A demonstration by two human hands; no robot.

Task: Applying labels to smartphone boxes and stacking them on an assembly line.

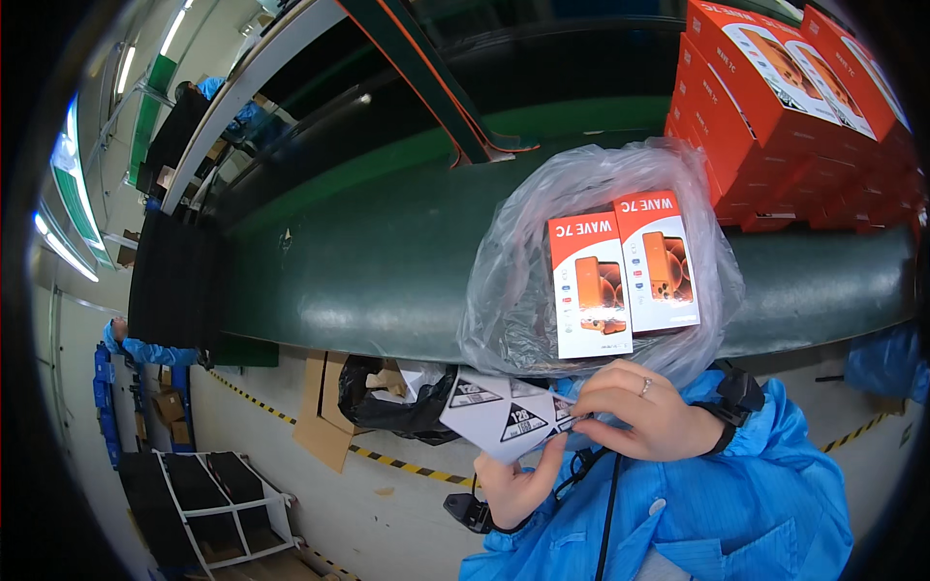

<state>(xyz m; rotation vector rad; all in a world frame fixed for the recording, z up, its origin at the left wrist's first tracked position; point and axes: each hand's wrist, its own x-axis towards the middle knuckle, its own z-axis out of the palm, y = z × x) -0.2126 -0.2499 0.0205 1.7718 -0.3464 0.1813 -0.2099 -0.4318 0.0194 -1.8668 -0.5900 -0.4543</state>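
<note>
In front of my body I hold a white sheet of stickers (489,431) printed with black triangular labels. My left hand (518,489) is closed on its lower edge, thumb upward. At the sheet's right end my right hand (639,412), with a ring on one finger, pinches the edge by a label; whether a sticker is lifted there I cannot tell. Just beyond my hands, a clear plastic bag (513,252) lies spread open on the green bench. Two orange-and-white phone boxes, a left one (591,290) and a right one (659,261), lie side by side in it, faces up.
Orange boxes (736,126) are stacked at the far right of the green bench (358,271). A green post (426,77) rises from it. Below its near edge are a black-lined bin (407,412) and cardboard (315,407). A white-framed rack (213,513) stands lower left; people in blue work farther off.
</note>
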